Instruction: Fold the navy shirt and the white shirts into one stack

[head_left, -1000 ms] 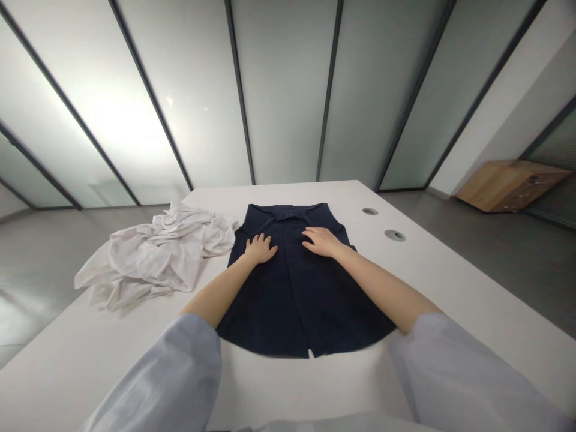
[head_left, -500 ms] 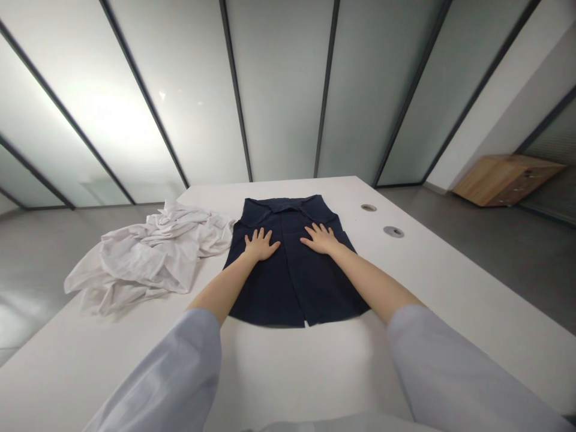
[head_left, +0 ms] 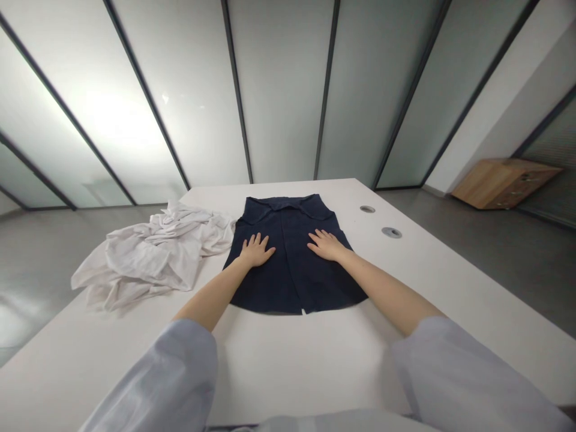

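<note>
Cloth [head_left: 157,249], white and crumpled, lies heaped at the left side of the table [head_left: 288,366]. Whether its edge touches the dark garment, I cannot tell. Next is the left hand [head_left: 255,252], palm down, the grip spread flat with nothing pinched in it. Below it, in the middle of the table, the navy garment [head_left: 288,270] lies flat, its hem toward the person. I judge it light, soft and not fragile; it should bend easily and may slide on the smooth surface. The 2 side edges, or the hem corners, seem good places to take hold. The right hand [head_left: 326,246] also rests flat on it, fingers apart, gripping nothing. Both palms and the garment's underside are hidden; sleeves, if any, and the dark folds at the far end are hard to make out.
</note>
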A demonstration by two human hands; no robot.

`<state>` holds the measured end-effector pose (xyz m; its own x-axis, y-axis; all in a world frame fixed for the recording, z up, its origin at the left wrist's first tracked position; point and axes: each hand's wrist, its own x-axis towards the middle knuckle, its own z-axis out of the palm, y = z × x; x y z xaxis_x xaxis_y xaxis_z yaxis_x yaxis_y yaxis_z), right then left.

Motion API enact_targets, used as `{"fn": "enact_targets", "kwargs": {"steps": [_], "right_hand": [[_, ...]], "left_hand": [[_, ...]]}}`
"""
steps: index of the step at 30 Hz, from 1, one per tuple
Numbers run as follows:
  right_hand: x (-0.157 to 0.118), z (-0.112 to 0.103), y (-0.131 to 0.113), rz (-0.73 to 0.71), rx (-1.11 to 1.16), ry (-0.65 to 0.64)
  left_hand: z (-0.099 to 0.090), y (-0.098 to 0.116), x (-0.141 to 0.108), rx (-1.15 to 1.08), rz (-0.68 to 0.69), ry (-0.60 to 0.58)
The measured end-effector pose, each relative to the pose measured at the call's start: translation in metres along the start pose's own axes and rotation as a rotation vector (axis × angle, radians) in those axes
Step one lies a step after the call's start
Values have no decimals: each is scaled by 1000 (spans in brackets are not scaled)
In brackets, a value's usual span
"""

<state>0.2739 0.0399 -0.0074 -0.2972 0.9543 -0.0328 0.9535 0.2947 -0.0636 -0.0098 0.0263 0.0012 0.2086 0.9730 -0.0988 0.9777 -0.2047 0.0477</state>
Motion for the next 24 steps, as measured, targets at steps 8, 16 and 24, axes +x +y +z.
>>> {"fn": "enact_targets", "kwargs": {"steps": [8, 16, 24], "right_hand": [[-35, 8, 4, -9, 20, 66], [-38, 5, 10, -53, 76, 110], [-37, 5, 13, -76, 102, 109]], "left_hand": [[1, -2, -33, 5, -6, 38], [5, -21, -38, -65, 146, 206], [5, -21, -38, -75, 157, 225]]}}
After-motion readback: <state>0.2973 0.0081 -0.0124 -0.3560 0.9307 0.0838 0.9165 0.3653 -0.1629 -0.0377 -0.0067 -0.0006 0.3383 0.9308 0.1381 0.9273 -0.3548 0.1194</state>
